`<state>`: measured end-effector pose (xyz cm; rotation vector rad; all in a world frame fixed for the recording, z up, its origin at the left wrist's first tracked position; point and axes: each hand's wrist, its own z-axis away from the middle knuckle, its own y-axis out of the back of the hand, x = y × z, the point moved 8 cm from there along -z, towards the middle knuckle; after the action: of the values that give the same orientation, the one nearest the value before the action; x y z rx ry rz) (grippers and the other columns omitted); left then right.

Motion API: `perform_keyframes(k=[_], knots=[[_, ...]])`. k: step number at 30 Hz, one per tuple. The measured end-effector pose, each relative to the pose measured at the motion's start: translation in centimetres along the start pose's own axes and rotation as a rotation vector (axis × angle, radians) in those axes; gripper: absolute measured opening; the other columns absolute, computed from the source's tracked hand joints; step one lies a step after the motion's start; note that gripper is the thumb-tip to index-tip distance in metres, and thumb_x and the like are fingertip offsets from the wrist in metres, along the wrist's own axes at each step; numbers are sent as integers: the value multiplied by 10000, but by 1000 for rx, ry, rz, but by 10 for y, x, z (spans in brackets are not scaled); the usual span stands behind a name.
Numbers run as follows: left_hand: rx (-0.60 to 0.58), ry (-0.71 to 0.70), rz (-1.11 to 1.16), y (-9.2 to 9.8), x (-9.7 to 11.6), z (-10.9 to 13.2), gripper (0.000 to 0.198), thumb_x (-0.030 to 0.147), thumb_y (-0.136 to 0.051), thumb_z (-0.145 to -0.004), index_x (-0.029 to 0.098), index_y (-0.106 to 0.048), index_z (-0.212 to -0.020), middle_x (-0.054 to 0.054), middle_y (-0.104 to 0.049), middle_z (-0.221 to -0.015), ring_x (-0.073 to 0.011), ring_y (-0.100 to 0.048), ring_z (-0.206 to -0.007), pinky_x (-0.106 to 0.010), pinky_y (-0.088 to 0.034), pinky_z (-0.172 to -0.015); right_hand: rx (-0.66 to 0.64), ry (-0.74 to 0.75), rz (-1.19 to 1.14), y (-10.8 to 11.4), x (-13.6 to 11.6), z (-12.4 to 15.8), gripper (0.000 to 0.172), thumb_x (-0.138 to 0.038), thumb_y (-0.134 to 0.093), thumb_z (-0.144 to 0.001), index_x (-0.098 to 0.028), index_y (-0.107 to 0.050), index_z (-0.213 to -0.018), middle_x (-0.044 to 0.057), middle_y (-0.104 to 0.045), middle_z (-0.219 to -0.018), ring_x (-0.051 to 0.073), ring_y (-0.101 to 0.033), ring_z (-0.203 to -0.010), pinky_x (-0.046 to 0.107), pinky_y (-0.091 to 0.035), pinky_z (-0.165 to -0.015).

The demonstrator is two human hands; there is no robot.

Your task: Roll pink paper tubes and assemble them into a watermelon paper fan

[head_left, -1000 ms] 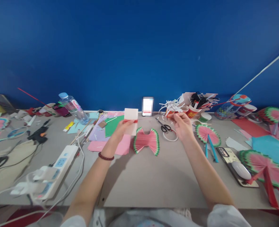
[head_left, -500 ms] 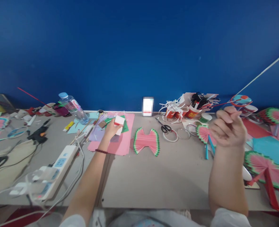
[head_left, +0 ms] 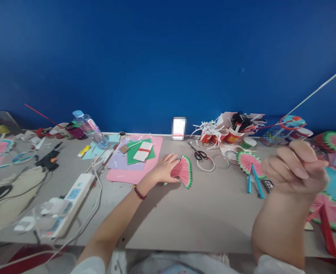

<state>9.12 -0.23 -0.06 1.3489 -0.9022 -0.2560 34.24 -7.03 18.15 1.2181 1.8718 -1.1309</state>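
My left hand (head_left: 164, 169) reaches over a pink pleated paper fan (head_left: 186, 171) with a green and white zigzag edge. Its fingers and thumb close around the fan's narrow middle, covering most of the left half. A bead bracelet circles that wrist. Raised above the table at the right, my right hand (head_left: 297, 167) is curled closed, and what it holds, if anything, is hidden. Left of the fan, a white block with a red band (head_left: 143, 151) lies on green paper (head_left: 151, 153).
Scissors (head_left: 200, 154) and rings (head_left: 206, 164) lie right of the fan. Paper cups (head_left: 233, 136) hold white strips and tools at the back. Finished fans (head_left: 250, 163) lie at right. A power strip (head_left: 73, 201), glue gun (head_left: 49, 158) and bottle (head_left: 92, 131) occupy the left.
My left hand has let go of the white block on the green paper and moved right onto the pleated fan. My right hand, still curled, has shifted right and slightly toward me.
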Motion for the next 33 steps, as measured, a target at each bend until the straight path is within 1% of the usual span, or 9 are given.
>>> perform_keyframes(k=[3,8,14,17,19,24,27,30,33], knots=[[0,20,-60,-8,-3,-1,683,429,-661,-690,194,-465,-1301,-120,-336,-1455,-322,-202,-1378,-458,-224,-1110,6,45,-33,-2,-6,0,525,-435,-785,-622,-242,-303,-550,-113,-81,-381,67,-26,-255,254,-28,-239],[65,3,-65,-3,-4,-4,416,403,-641,-717,193,-603,-1074,-110,-457,-1351,-305,-293,-1335,-450,-283,-1084,12,35,-55,-2,-5,-2,537,-425,-791,-625,-236,-293,-553,-106,-86,-396,75,-58,-280,268,-46,-271],[147,-20,-74,-4,0,-8,116,150,-600,-686,181,-647,-787,-96,-540,-1242,-284,-369,-1280,-423,-343,-1043,-44,13,-13,-6,3,-4,498,-437,-764,-658,-233,-319,-564,-97,-134,-383,73,-94,-292,270,-65,-292],[186,-33,-70,0,1,-8,110,90,-568,-684,185,-618,-659,-88,-571,-1176,-269,-418,-1228,-409,-393,-988,-45,2,-11,-6,6,-5,476,-418,-764,-664,-232,-337,-563,-88,-166,-391,75,-118,-306,270,-79,-298],[237,-35,-60,6,0,-8,146,71,-546,-701,185,-601,-629,-81,-592,-1119,-253,-447,-1189,-397,-407,-965,-44,-2,11,-6,7,-6,472,-426,-762,-665,-231,-345,-560,-83,-180,-398,75,-128,-316,264,-83,-302],[410,12,-55,32,-5,-4,168,66,-512,-741,197,-609,-701,-47,-624,-856,-214,-520,-994,-388,-414,-919,-93,-33,30,-10,11,-7,429,-455,-762,-660,-239,-404,-563,-78,-200,-403,73,-140,-324,254,-79,-295],[508,78,-71,47,-14,1,144,76,-534,-730,200,-602,-701,-45,-619,-803,-217,-518,-918,-392,-417,-884,-144,-47,6,-13,12,-5,331,-446,-752,-676,-254,-495,-595,-77,-224,-407,67,-155,-320,246,-79,-281],[578,120,-67,60,-21,7,127,84,-553,-718,201,-603,-717,-45,-632,-820,-221,-514,-904,-395,-408,-882,-201,-50,48,-17,15,-3,198,-399,-727,-719,-268,-596,-649,-57,-304,-421,71,-234,-336,238,-119,-294],[631,163,3,70,-27,12,89,129,-569,-732,204,-614,-714,-49,-642,-797,-235,-517,-907,-397,-407,-859,-249,-30,163,-21,19,-1,93,-354,-685,-771,-272,-669,-730,-28,-419,-465,87,-356,-392,237,-221,-343]])
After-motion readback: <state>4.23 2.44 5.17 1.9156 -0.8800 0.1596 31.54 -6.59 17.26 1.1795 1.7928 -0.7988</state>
